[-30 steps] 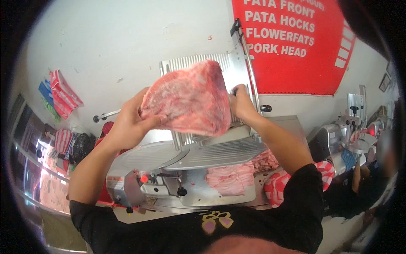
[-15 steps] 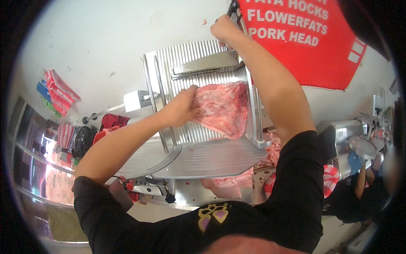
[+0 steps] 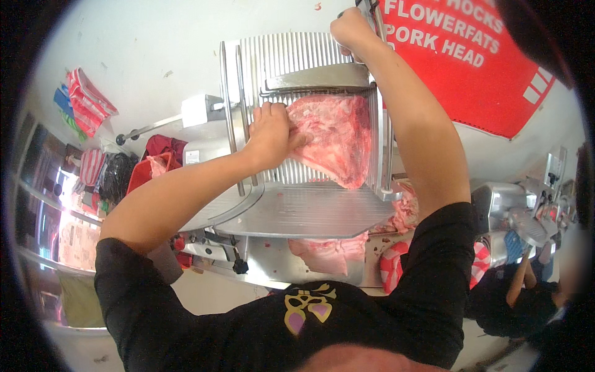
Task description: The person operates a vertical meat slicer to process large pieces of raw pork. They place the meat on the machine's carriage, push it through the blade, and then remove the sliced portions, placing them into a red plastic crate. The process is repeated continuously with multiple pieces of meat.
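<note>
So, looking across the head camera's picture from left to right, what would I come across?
Upper red-and-white striped bag → red tub → left hand → slab of raw meat → red sign.

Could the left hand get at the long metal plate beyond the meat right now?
Probably yes: the left hand touches the meat slab, close to the metal plate, with nothing visible blocking the way.

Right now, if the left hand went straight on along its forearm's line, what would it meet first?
The raw meat, most likely: the left hand seems to touch it with its thumb.
</note>
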`<control>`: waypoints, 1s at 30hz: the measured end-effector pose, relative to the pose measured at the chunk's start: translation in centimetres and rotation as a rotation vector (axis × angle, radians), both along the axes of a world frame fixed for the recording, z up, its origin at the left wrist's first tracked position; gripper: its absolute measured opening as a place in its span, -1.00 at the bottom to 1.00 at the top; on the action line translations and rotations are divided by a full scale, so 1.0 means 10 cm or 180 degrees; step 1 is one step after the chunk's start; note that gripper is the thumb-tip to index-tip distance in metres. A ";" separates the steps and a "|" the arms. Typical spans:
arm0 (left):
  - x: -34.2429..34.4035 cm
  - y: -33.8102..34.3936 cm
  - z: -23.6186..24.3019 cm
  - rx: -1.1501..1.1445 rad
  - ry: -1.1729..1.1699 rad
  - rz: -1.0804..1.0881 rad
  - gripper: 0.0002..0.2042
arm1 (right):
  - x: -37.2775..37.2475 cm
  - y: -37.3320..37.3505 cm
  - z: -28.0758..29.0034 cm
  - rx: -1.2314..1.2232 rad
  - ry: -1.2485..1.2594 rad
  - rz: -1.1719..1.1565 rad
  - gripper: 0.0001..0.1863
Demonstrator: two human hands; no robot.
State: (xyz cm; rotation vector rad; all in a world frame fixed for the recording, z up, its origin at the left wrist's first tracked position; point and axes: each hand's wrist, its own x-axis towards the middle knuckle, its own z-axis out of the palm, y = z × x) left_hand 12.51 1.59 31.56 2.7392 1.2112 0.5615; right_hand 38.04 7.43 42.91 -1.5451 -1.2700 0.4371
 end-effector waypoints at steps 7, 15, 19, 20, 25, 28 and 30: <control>-0.01 -0.10 -0.02 -0.0307 -0.0326 0.0367 -0.33 | -0.07 0.00 -0.19 0.0783 -0.0034 -0.0372 -0.67; -0.40 -0.39 0.79 -0.0893 0.0320 -0.0345 -0.24 | 0.07 0.00 -0.21 0.0560 0.0282 0.0022 -0.82; -1.51 -0.54 1.76 -0.0368 -0.0583 -0.0070 -0.37 | 0.02 -0.20 -0.13 0.0514 0.0463 0.0495 -0.84; -1.85 -0.28 1.81 -0.0079 -0.1001 0.0188 -0.37 | 0.06 -0.21 -0.13 0.0472 0.0433 0.0477 -0.84; -3.29 1.05 1.21 -0.1010 -0.2346 0.1591 -0.22 | -0.11 0.01 -0.16 0.0376 0.0187 -0.0060 -0.78; -2.70 1.20 1.06 -0.2723 -0.3023 0.0607 -0.17 | -0.06 -0.09 -0.16 0.0391 0.0123 -0.0416 -0.71; -2.60 1.22 0.97 -0.3308 -0.2980 0.0147 -0.17 | -0.14 -0.17 -0.12 0.0306 0.0381 -0.0341 -0.68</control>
